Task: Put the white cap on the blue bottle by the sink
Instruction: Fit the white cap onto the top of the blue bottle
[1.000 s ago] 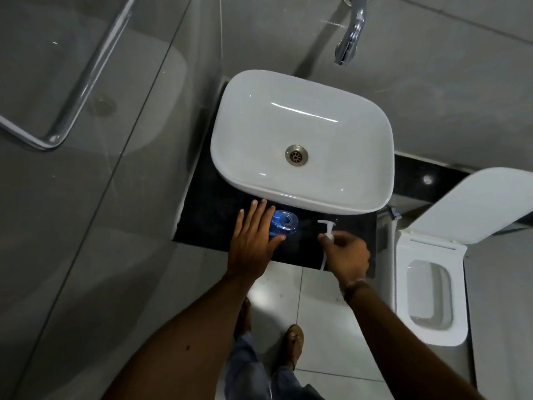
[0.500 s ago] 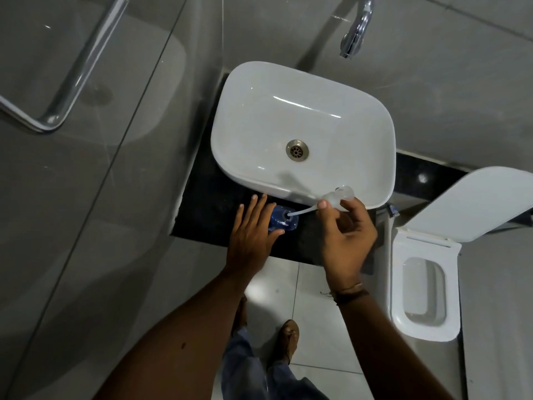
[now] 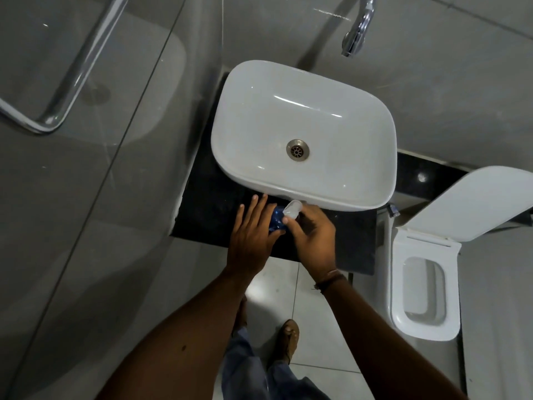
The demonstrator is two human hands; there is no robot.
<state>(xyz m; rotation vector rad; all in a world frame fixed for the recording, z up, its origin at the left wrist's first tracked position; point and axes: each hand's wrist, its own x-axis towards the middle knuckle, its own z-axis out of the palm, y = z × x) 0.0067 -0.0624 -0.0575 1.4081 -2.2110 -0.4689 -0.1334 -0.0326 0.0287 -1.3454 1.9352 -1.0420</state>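
Blue bottle (image 3: 276, 220): it stands on the dark bench (image 3: 207, 215), just in front of the white sink (image 3: 302, 134); only a small blue part shows between the two hands.
Left hand (image 3: 251, 238): its fingers lie along the left side of the bottle and the thumb reaches around the near side, so the grip is wrapped on the bottle to steady it.
Right hand (image 3: 313, 236): the fingertips pinch the white cap (image 3: 292, 209) from the right and near side.
White cap: it sits right at the top of the bottle, on or just over the neck. I cannot tell whether it is already seated or screwed.
Done: in my judgement the cap is brought to the mouth of the bottle and lined up with it.
Left: probably to press or twist the cap until it is tight, then to let go with both hands.
Risk: the bottle may turn or tip if the left hand loosens during the twist.
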